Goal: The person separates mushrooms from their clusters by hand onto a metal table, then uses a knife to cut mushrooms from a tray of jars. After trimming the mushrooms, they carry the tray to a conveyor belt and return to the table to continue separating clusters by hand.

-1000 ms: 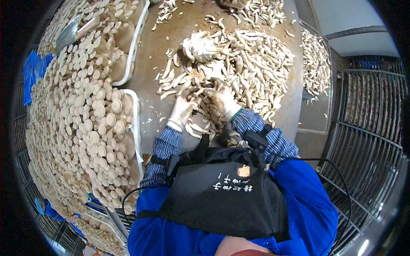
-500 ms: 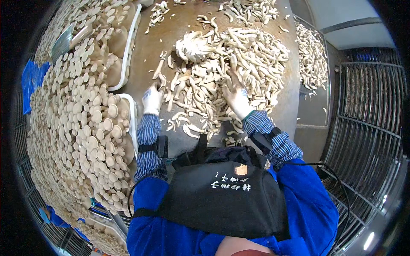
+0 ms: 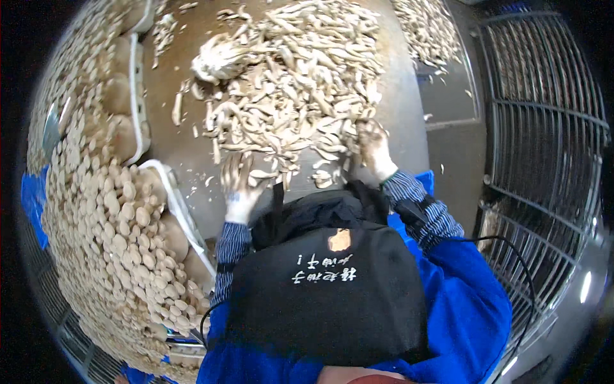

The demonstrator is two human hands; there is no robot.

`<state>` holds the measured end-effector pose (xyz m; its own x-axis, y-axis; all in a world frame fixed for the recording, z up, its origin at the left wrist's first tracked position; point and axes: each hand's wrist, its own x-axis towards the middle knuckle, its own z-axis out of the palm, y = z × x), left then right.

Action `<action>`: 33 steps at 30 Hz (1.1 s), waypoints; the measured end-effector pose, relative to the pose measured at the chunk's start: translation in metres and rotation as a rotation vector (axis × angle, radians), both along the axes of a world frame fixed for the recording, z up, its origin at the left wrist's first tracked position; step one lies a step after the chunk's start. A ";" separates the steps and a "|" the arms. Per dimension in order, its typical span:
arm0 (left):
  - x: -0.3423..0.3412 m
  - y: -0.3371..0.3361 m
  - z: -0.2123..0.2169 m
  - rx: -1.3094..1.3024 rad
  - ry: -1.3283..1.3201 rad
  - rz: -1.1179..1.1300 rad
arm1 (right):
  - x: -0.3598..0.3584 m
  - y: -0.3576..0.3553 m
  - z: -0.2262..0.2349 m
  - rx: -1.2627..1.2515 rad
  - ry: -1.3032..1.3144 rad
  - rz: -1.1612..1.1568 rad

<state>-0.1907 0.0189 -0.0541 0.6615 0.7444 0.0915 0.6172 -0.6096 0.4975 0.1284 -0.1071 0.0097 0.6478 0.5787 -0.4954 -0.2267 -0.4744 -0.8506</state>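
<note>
A brown metal worktop [image 3: 409, 109], flanked at left by white-rimmed trays [image 3: 182, 221] packed with round-capped mushrooms [image 3: 121, 217], at right by a wire rack [image 3: 543, 128]. Across the worktop, a wide heap of pale, elongated mushroom pieces [image 3: 294, 83]. Left hand [image 3: 240, 185], gloved, at the heap's near-left edge, fingers spread apart over loose pieces. Right hand [image 3: 373, 146], gloved, at the near-right edge, fingers curled in among the pieces; whether clamped on any, impossible to tell. Below, striped sleeves, a blue jacket, a black apron [image 3: 326, 288].
</note>
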 end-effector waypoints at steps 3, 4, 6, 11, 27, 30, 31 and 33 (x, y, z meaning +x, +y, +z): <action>-0.012 -0.043 -0.011 -0.060 0.078 -0.183 | 0.045 -0.114 -0.009 -0.334 -0.464 -0.010; -0.017 -0.053 -0.035 0.135 0.090 -0.192 | 0.050 -0.150 -0.021 -0.389 -0.439 -0.099; -0.010 -0.051 -0.039 0.130 0.079 -0.269 | 0.051 -0.219 -0.041 -0.392 -0.414 -0.291; 0.046 -0.010 -0.001 0.033 0.165 -0.481 | 0.072 -0.423 -0.120 -0.477 -1.236 -0.149; 0.134 0.024 0.057 -0.692 -0.216 -0.101 | -0.027 -0.076 -0.013 0.149 -0.270 0.284; 0.152 -0.007 0.060 -1.017 -0.372 -0.197 | -0.039 -0.026 0.024 0.227 0.007 0.253; 0.160 -0.024 0.076 -0.916 -0.266 -0.293 | -0.039 -0.019 0.039 0.219 -0.004 0.228; 0.169 -0.036 0.083 -1.005 -0.158 -0.282 | -0.028 -0.035 0.013 0.147 -0.071 0.226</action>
<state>-0.0212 -0.0174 0.0287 0.8569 0.3468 -0.3815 0.4011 0.0164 0.9159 0.1007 -0.1423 0.0229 0.5240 0.7750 -0.3532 -0.0660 -0.3765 -0.9241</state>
